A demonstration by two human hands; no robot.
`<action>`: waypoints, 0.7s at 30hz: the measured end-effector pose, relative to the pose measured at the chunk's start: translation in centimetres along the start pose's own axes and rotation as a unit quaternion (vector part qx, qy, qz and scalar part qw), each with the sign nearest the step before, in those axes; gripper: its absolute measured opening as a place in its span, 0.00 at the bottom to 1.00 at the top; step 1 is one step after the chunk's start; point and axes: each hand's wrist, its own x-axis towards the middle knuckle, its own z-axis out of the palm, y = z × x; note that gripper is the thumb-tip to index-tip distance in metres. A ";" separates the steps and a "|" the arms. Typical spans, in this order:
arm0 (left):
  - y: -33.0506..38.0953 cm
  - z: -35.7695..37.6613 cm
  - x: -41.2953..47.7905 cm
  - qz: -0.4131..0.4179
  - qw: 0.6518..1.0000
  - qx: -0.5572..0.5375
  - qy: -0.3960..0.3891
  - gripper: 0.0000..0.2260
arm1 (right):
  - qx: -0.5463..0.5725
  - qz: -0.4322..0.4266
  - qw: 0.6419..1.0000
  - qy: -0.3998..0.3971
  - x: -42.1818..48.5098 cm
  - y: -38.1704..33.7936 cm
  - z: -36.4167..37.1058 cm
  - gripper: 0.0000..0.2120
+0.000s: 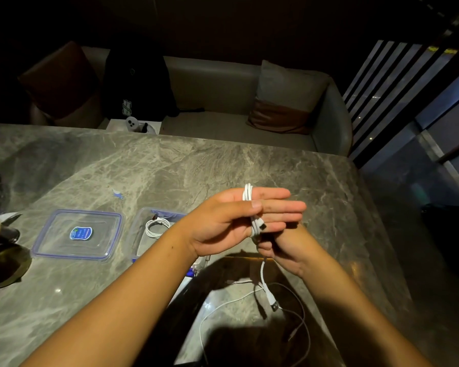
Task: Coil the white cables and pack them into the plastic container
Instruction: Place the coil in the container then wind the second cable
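Loops of white cable (247, 193) ring the straight fingers of the left hand (223, 221), thumb pinning them — the right hand (284, 250), fingers curled, pinches the tail just below. On the marble table (223, 160), the plastic container (138, 234) holds one coiled cable (154, 227); its lid (77, 235) lies just left of it.

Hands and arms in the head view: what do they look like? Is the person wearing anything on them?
Both are bare. The left hand and the right hand wear no gloves, and no rings show on the fingers in view. No sleeves, watch or wristband show anywhere up to the picture's edge. The one thumbnail that faces the camera looks short and unpainted.
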 end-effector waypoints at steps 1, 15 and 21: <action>0.0 -0.1 0.0 0.003 1.000 -0.003 0.009 0.20 | -0.014 0.003 1.000 -0.004 -0.1 0.2 0.3 0.15; -0.3 -2.7 -0.9 0.018 0.996 -0.003 0.092 0.19 | -0.198 0.013 0.978 -0.070 -4.4 1.6 1.6 0.11; -1.3 -3.0 -1.1 -0.007 0.995 0.006 0.095 0.21 | -0.288 -0.039 0.954 -0.074 -5.4 -1.0 1.1 0.08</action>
